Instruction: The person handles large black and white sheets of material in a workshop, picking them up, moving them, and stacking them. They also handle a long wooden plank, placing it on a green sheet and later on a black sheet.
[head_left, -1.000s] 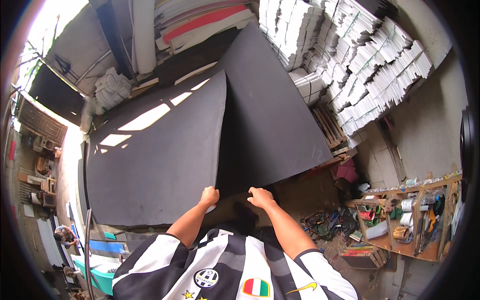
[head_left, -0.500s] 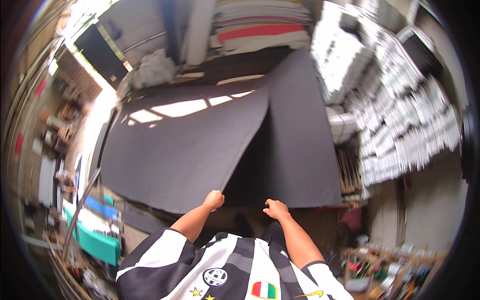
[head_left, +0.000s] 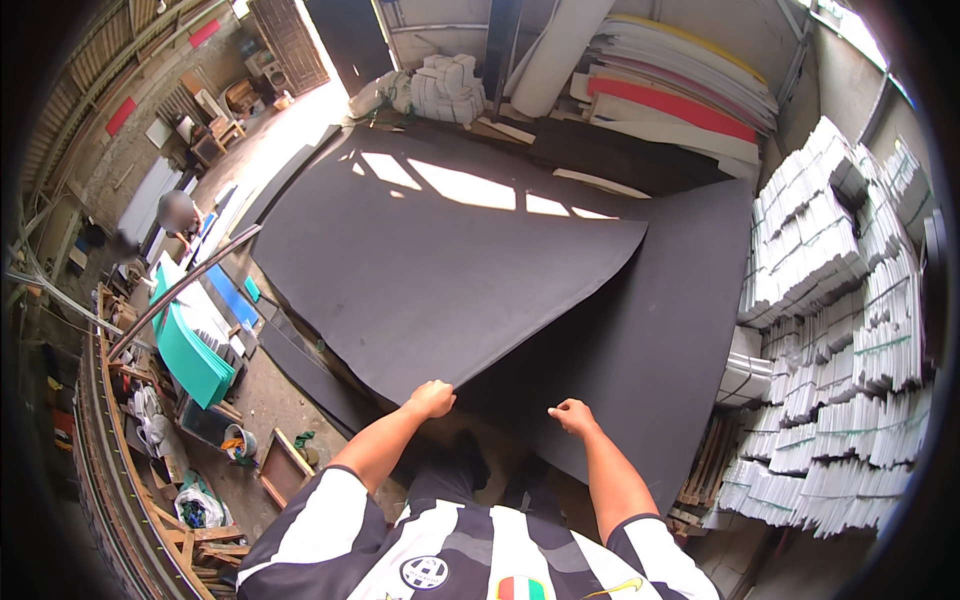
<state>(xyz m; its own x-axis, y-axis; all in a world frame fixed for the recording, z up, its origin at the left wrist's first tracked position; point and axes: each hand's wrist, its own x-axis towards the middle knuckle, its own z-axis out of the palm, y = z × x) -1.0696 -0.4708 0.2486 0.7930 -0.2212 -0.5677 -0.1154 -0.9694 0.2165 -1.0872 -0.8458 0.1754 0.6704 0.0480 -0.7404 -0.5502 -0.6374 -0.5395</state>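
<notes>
A large, dark grey foam-like sheet (head_left: 430,260) lies across the middle, its right part lifted and curling over. At its near corner my left hand (head_left: 433,399) is closed on the edge. Under it and to the right lies another dark sheet (head_left: 670,330) of the same look. Over the near part of that lower sheet is my right hand (head_left: 573,416), fingers curled together. What those fingers hold, if anything, is hidden. A dark gap separates the raised edge from the lower sheet between my hands.
Bundled white strips (head_left: 840,370) are stacked high at the right. Behind the sheets stand layered coloured sheets (head_left: 680,100) and a white roll (head_left: 560,60). Teal sheets (head_left: 190,350) and a metal bar (head_left: 185,290) are at the left, with a person (head_left: 180,215) beyond. A bucket (head_left: 238,442) stands near left.
The view has swung left, so the sheets appear farther right. My left hand keeps the raised sheet's edge. My right hand stays curled, now seen over the lower sheet rather than at its near edge.
</notes>
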